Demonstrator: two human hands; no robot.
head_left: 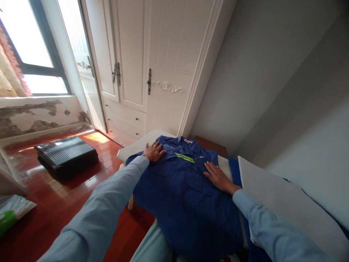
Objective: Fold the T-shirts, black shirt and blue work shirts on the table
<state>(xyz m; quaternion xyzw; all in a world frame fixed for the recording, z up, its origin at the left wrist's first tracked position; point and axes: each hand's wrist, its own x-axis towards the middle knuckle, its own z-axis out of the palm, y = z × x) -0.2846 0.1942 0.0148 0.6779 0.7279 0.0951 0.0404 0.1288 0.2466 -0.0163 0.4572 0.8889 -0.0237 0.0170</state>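
Note:
A dark blue work shirt (177, 189) lies front side up over a white table (131, 150), its collar at the far end and its lower part hanging down toward my lap. It has buttons, chest pockets and a yellow-green strip (184, 157) across the chest. My left hand (154, 151) rests flat on the shirt's left shoulder area with fingers spread. On the opposite side, my right hand (219, 177) presses flat near the chest pocket, fingers stretched out. Neither hand grips the cloth.
A white wardrobe (169, 54) stands behind the table. On the red wooden floor at left lies a black suitcase (67, 154); a plastic bag (16, 211) is nearer. To my right are a white board-like sheet (283, 196) and blue cloth (233, 169) beside the grey wall.

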